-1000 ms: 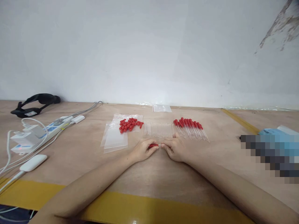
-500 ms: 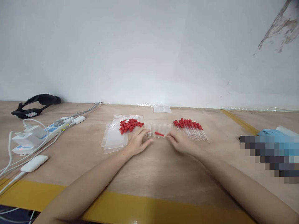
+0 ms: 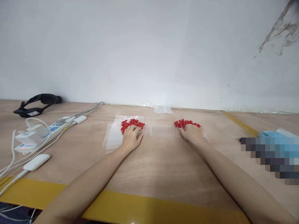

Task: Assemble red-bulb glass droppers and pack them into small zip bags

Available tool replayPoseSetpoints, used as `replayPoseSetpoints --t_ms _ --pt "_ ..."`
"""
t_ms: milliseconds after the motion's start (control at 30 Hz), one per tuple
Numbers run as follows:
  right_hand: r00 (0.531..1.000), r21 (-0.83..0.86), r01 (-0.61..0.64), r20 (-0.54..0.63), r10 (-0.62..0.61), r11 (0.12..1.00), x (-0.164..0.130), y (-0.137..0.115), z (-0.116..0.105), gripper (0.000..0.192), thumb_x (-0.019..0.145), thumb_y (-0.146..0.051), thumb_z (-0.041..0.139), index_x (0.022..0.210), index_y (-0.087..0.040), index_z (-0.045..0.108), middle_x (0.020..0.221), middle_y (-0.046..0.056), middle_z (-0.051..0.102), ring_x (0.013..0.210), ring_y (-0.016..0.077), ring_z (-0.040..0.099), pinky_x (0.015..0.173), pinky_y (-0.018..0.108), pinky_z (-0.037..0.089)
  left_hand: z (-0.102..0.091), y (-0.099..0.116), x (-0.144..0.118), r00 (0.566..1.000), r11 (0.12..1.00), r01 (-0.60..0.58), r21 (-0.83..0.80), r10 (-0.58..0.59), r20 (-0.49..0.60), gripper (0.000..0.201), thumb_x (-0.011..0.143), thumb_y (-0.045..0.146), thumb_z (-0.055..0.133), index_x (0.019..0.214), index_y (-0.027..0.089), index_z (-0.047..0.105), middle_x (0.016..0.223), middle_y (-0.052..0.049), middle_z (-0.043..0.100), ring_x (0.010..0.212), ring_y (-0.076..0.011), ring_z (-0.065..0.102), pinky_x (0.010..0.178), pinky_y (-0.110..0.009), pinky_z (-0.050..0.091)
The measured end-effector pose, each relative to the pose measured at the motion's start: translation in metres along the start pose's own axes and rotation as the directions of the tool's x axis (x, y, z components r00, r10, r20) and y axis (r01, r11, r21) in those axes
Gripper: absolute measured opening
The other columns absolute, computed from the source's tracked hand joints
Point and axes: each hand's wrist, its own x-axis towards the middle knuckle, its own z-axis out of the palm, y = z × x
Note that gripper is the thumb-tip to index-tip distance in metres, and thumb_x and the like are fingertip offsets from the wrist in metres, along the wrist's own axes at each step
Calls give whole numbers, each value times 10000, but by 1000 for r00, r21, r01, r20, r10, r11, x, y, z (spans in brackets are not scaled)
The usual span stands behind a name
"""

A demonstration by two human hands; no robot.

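My left hand (image 3: pixel 132 137) reaches over the near side of a pile of red rubber bulbs (image 3: pixel 129 122), thumb apart from the fingers; some fingertips are hidden among the bulbs. The pile lies on clear zip bags (image 3: pixel 114 141). My right hand (image 3: pixel 192 133) is closed at the left part of a row of droppers with red bulbs (image 3: pixel 188 122), covering most of their glass stems. It seems to hold a red-bulbed dropper, largely hidden by the fingers. Between my hands lies a row of bare glass dropper tubes (image 3: pixel 162 130), side by side.
Another small clear bag (image 3: pixel 163 109) lies near the wall. At left are a power strip (image 3: pixel 54 127) with plugs and cables, a white oval device (image 3: pixel 37 162) and a black headset strap (image 3: pixel 38 104). A light blue item (image 3: pixel 271 134) sits at right beside a blurred-out area.
My left hand has moved left from the glass tubes to the red bulbs. My right hand has moved right to the bulbed droppers, and the dropper between my hands is gone from there.
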Motion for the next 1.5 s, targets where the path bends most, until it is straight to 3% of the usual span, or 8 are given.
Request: replayPoseSetpoints --t_ms 200,633,767,900,1033,1200,1367,1500 --pt "993 45 109 40 -111 993 -5 -17 -6 352 797 -364 353 692 -164 623 716 93 623 712 220 555 712 363 277 1 -4 17 997 993 70 95 -72 23 201 740 321 561 889 189 598 916 -68 552 904 -248 474 771 -355 364" --pt "972 38 58 226 -66 998 4 -45 -6 175 700 -168 478 758 -142 641 821 144 638 785 254 583 730 391 296 18 0 54 997 957 11 291 -33 73 222 769 320 493 772 138 620 846 -146 583 909 -304 462 777 -416 285" --pt "980 51 85 179 -93 995 -4 -41 -12 238 770 -213 403 788 -115 619 834 163 633 780 265 578 702 381 300 24 1 56 996 970 -9 245 -13 87 179 749 225 486 801 110 613 854 -171 590 904 -319 472 781 -426 279" --pt "982 75 189 -4 -189 979 -21 -32 -18 299 834 -248 308 816 -94 564 788 157 623 729 260 564 695 374 286 29 3 54 993 975 -13 220 -12 113 184 756 139 445 833 114 610 791 -148 599 852 -293 502 785 -421 293" --pt "917 212 393 -165 -364 895 -40 -22 -7 236 859 -234 300 869 -126 510 795 94 627 722 202 553 754 348 265 22 6 50 995 981 3 195 -22 96 318 766 83 394 1028 111 571 862 -152 565 881 -288 494 760 -407 337" --pt "815 337 572 -336 -472 748 -62 -19 10 220 860 -246 369 979 -159 533 860 59 644 784 166 561 804 323 262 4 15 33 997 961 -12 -275 32 69 292 814 122 388 1055 178 543 865 -65 510 805 -173 520 736 -301 417" --pt "744 359 667 -365 -559 653 -80 -26 2 245 870 -268 373 955 -184 587 848 59 650 702 141 557 758 318 288 4 34 1 974 644 209 -736 -71 215 98 741 207 554 811 161 502 754 -13 569 675 -128 559 614 -243 440" --pt "712 369 702 -370 -597 609 -85 -29 -1 238 860 -280 393 939 -191 598 791 42 644 671 126 553 757 313 288 10 40 -9 939 458 334 -824 -83 335 231 677 288 644 686 152 457 644 13 562 574 -98 549 537 -208 408"
